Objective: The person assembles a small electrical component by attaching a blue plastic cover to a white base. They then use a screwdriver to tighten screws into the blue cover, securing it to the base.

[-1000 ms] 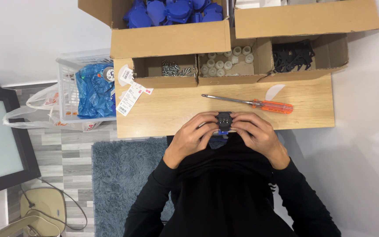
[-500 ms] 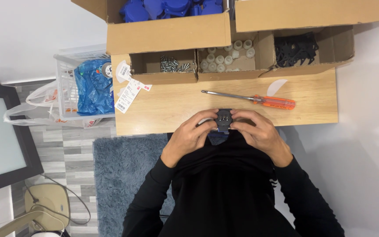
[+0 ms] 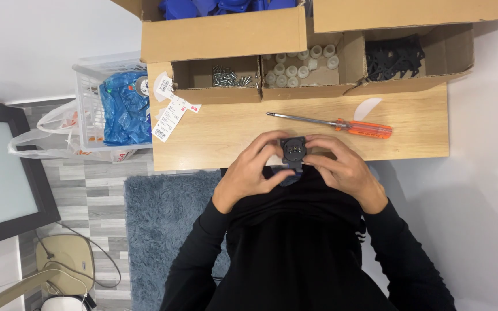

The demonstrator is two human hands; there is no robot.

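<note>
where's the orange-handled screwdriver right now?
In the head view, the orange-handled screwdriver lies flat on the wooden table, between the cardboard trays behind it and the right hand in front, touching neither.

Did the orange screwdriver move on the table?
No. The orange screwdriver lies just where it did, below the small cardboard boxes, tip pointing left. Only the camera shifted a little.

Bright, even indoor light, and we see everything sharply.
We note soft shadows under the cardboard boxes (image 3: pixel 220 34) along the wooden table's (image 3: pixel 410 124) far edge, no glare, slight edge distortion.
</note>
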